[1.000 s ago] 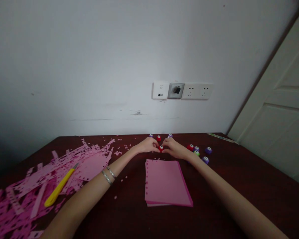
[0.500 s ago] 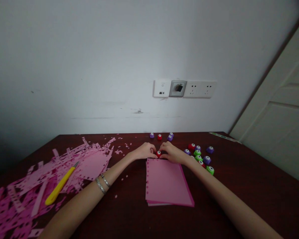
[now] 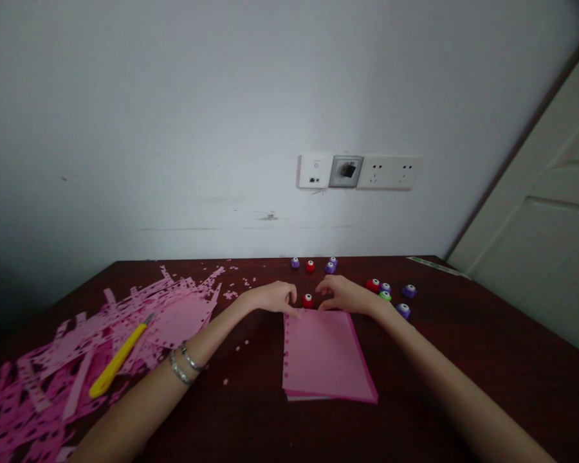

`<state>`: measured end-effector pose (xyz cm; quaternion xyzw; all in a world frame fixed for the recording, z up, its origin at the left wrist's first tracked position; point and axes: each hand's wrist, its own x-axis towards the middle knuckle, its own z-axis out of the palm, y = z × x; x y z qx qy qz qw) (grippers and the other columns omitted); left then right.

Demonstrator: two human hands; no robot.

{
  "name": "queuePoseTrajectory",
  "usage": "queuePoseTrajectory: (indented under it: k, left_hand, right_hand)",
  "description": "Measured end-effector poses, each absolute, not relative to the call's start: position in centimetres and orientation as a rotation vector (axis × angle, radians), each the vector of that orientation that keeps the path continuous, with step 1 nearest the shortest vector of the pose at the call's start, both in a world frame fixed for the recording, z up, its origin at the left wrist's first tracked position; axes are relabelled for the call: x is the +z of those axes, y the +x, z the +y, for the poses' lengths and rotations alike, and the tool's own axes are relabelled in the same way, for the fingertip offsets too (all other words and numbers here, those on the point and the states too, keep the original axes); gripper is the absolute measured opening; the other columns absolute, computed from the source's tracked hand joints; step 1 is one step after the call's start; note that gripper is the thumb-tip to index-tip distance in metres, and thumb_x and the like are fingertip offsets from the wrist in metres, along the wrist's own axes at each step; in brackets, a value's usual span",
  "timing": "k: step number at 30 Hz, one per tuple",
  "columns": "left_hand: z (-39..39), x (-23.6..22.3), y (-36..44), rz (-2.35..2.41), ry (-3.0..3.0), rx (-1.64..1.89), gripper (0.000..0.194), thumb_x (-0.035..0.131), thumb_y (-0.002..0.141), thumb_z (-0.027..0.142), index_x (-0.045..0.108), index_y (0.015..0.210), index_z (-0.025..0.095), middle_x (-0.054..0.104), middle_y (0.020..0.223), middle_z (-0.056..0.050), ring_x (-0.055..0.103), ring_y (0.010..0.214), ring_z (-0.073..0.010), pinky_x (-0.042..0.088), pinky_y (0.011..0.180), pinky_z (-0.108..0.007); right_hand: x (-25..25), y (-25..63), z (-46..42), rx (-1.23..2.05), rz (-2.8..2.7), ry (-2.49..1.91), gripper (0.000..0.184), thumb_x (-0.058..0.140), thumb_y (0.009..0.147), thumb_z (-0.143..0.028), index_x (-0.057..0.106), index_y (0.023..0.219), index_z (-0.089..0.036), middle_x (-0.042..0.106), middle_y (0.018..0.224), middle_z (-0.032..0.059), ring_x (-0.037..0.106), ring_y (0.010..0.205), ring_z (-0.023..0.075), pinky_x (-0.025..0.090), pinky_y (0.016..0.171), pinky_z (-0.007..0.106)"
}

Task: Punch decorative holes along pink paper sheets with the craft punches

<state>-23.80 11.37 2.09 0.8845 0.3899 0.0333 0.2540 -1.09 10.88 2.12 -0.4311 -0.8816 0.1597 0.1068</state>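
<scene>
A stack of pink paper sheets [image 3: 323, 354] lies in front of me, with a row of punched holes down its left edge. At its top edge sits a small red craft punch [image 3: 307, 301] with a white and black top. My left hand [image 3: 275, 297] is just left of the punch, fingers apart and curved, its thumb over the sheets' top left corner. To the right of the punch, my right hand [image 3: 345, 296] is also open, its thumb close to the paper's top edge. Neither hand holds anything.
Pink paper scraps [image 3: 96, 337] cover the table's left side, with a yellow craft knife [image 3: 118, 360] on them. Purple punches [image 3: 330, 267] and a red one stand at the back. Several more, including a green punch [image 3: 385, 296], are partly behind my right arm.
Both hands have let go of the red punch and moved apart, left hand leftward and right hand rightward. The punch stays at the paper's top edge.
</scene>
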Motion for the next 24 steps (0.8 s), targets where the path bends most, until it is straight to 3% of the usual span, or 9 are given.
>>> queuePoseTrajectory:
  k: [3,6,16,21,24]
  left_hand:
    - [11.0,2.4,-23.6,1.073,2.468,-0.023,0.041,0.069,0.062,0.049,0.058,0.084,0.017,0.058,0.079,-0.002,0.052,0.066,-0.0139,0.034,0.055,-0.023]
    - [10.9,2.3,-23.4,1.109,2.482,-0.061,0.042,0.069,0.061,0.05,0.058,0.085,0.017,0.058,0.079,-0.002,0.051,0.065,-0.0145,0.033,0.055,-0.024]
    - [11.5,1.4,-23.6,1.083,2.466,-0.013,0.032,0.07,0.062,0.041,0.058,0.079,0.017,0.058,0.076,-0.001,0.049,0.062,-0.0125,0.032,0.053,-0.022]
    - [11.5,1.6,-23.6,1.038,2.474,0.076,0.013,0.066,0.065,0.025,0.058,0.071,0.016,0.057,0.068,0.001,0.049,0.057,-0.0099,0.032,0.051,-0.02]
    - [11.5,2.0,-23.7,1.002,2.44,0.102,0.008,0.062,0.068,0.023,0.059,0.067,0.015,0.058,0.062,0.001,0.05,0.055,-0.0093,0.033,0.051,-0.02]
  right_hand:
    - [2.8,-1.2,10.2,0.556,-2.662,-1.388,0.029,0.069,0.063,-0.029,0.065,0.086,-0.013,0.064,0.082,0.006,0.057,0.072,0.0175,0.041,0.059,0.024]
    - [2.7,-1.7,9.6,0.564,-2.699,-1.458,0.03,0.071,0.06,-0.026,0.063,0.086,-0.014,0.064,0.085,0.0061,0.057,0.072,0.0175,0.037,0.054,0.023]
    - [2.4,-2.2,9.5,0.599,-2.703,-1.547,0.027,0.072,0.059,-0.024,0.06,0.082,-0.016,0.063,0.081,0.004,0.056,0.068,0.0161,0.033,0.05,0.021]
    - [2.1,-2.0,9.6,0.528,-2.713,-1.534,0.025,0.072,0.058,-0.024,0.06,0.079,-0.017,0.062,0.079,0.0038,0.054,0.068,0.0161,0.031,0.05,0.022]
    - [2.1,-1.9,9.6,0.491,-2.726,-1.507,0.027,0.072,0.058,-0.026,0.06,0.08,-0.017,0.062,0.081,0.0046,0.054,0.07,0.0172,0.032,0.052,0.022]
